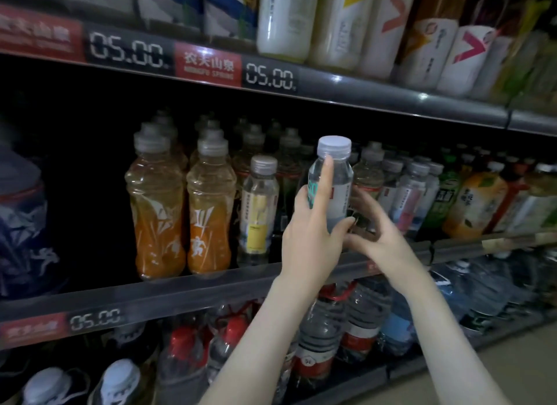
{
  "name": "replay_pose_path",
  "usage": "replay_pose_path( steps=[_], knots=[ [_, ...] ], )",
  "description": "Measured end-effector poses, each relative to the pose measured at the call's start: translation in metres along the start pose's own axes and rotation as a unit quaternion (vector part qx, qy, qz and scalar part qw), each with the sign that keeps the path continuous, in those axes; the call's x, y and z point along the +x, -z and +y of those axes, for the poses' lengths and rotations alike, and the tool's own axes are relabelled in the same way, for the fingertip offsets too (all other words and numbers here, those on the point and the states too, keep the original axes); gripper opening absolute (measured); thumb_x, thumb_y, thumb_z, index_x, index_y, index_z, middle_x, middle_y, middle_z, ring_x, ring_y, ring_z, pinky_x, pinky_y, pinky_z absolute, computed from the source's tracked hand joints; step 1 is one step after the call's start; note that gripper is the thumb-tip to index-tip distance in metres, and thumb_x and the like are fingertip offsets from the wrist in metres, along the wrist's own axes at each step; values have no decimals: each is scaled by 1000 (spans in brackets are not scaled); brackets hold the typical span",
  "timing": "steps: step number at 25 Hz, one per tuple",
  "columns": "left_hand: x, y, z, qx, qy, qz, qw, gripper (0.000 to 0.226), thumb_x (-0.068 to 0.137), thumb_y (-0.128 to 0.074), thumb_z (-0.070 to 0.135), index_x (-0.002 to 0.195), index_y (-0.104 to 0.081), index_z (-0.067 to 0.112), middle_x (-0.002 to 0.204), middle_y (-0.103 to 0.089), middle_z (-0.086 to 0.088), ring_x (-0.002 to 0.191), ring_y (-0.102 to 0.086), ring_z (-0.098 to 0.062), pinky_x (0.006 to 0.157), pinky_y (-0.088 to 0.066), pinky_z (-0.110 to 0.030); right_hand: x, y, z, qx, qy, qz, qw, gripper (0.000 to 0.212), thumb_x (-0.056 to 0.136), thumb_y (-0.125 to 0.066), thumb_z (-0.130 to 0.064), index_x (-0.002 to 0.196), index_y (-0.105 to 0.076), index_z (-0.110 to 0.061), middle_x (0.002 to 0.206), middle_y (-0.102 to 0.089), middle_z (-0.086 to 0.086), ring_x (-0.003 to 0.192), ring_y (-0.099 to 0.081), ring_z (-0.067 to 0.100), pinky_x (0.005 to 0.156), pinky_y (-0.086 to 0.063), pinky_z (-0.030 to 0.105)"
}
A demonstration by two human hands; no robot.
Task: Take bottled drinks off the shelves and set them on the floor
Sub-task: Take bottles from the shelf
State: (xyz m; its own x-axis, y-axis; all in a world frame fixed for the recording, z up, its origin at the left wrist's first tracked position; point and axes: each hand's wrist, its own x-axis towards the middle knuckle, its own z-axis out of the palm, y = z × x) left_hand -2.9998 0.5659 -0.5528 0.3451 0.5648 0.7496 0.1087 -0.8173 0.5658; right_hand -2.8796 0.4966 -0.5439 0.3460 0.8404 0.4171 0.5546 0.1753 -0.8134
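The left hand (310,238) grips the bottle (333,187), which is held upright just above the shelf rail (180,287). The right hand (379,238) reaches behind the bottle; its grasp I cannot tell. The floor (512,359) lies well below the rail.

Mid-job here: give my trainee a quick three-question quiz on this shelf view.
1. True or false: the left hand grips the clear bottle.
2. What colour is that bottle's cap? A) red B) grey C) green
3. Fill in: the two orange drinks stand to the ___ of the held bottle.
Key: 1 true; 2 B; 3 left.
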Motion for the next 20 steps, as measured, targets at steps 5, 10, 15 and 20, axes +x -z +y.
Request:
replay_pose_path(
  steps=[5, 10, 15, 20],
  knots=[
    [29, -45, -30, 92, 66, -41, 993, 103, 92, -59, 36, 129, 35, 57, 147, -30, -21, 68, -61, -28, 60, -52, -35, 48, 25, 42, -113, -37, 255, 960, 77, 89, -67, -21, 150, -22, -27, 151, -29, 1, 140, -28, 18, 113, -31, 43],
    [37, -64, -50, 74, 106, -71, 989, 101, 92, -60, 28, 129, 29, 58, 151, -22, -20, 48, -48, -12, 46, -43, -25, 89, 6, 52, -237, -102, 228, 939, 94, 82, -72, -37, 152, -12, -13, 148, -28, 15, 136, -33, 34, 104, -40, 47],
    [38, -76, -53, 25, 83, -95, 992, 112, 90, -62, 18, 119, 33, 70, 152, -13, -21, 87, -61, -40, 63, -54, -41, 94, 2, 59, -209, -104, 272, 933, 90, 78, -76, -19, 146, -18, -9, 142, -33, 16, 127, -42, 35, 95, -48, 45],
    [38, -82, -50, 69, 97, -121, 986, 113, 90, -63, 24, 120, 40, 61, 156, -6, -17, 124, -45, -42, 74, -54, -40, 59, 9, 47, -134, -65, 367, 918, 88, 75, -81, -28, 142, -29, -5, 140, -36, 12, 125, -43, 23, 96, -44, 25]
  ],
)
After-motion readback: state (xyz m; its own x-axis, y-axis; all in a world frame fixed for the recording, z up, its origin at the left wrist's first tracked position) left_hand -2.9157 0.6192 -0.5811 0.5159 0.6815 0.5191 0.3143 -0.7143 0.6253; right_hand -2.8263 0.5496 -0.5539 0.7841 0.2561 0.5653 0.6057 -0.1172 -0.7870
